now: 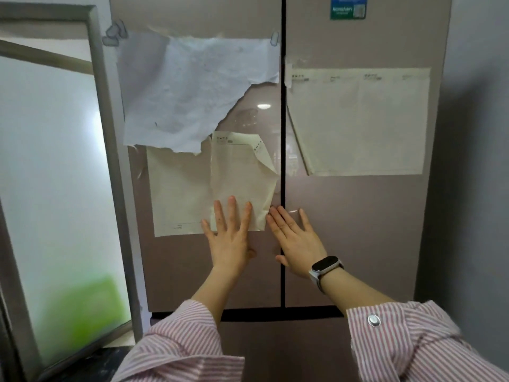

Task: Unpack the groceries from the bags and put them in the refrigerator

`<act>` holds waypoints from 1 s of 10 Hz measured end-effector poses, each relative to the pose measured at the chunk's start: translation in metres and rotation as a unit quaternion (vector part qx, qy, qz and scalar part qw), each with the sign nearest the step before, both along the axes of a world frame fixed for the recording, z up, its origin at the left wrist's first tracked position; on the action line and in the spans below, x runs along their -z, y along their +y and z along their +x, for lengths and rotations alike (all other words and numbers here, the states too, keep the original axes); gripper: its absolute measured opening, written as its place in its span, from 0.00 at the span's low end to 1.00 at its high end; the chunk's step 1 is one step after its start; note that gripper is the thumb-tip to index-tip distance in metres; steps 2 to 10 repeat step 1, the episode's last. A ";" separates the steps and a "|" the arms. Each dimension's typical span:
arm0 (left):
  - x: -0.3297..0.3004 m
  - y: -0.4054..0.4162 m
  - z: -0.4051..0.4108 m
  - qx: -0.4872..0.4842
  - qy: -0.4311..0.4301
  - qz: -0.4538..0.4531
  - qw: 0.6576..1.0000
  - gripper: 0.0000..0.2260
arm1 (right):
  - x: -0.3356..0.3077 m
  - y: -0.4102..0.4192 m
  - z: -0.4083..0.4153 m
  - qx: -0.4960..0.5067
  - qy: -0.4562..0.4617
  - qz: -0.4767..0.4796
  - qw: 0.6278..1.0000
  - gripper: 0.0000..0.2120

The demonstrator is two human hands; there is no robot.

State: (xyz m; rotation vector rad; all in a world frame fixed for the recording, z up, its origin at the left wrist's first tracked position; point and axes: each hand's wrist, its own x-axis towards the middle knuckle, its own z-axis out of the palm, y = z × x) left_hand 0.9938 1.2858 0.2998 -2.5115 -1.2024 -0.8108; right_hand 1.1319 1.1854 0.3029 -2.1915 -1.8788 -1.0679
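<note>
Head view. The refrigerator (358,230) fills the frame, with both upper doors closed and the dark centre seam running vertically between them. The left hand (230,241) lies flat on the left door, fingers straight and spread, grasping nothing; its fingertips overlap the lower edge of a folded cream paper (242,183) stuck to that door. The right hand (296,241) lies flat across the centre seam, fingers straight, released; its fingertips touch the lower right corner of the same paper. A smartwatch (326,264) sits on the right wrist. Both sleeves (413,340) are pink-and-white striped.

A torn white sheet (187,89) hangs on the upper left door. A cream sheet (363,119) covers the upper right door. A frosted glass panel (55,175) stands left of the refrigerator.
</note>
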 end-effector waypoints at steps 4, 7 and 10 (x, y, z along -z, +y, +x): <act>0.002 0.000 -0.001 0.003 0.002 0.007 1.000 0.55 | -0.010 -0.011 -0.013 -0.049 0.119 0.001 0.992 0.30; 0.002 0.000 -0.001 0.003 0.002 0.007 1.000 0.55 | -0.010 -0.011 -0.013 -0.049 0.119 0.001 0.992 0.30; 0.002 0.000 -0.001 0.003 0.002 0.007 1.000 0.55 | -0.010 -0.011 -0.013 -0.049 0.119 0.001 0.992 0.30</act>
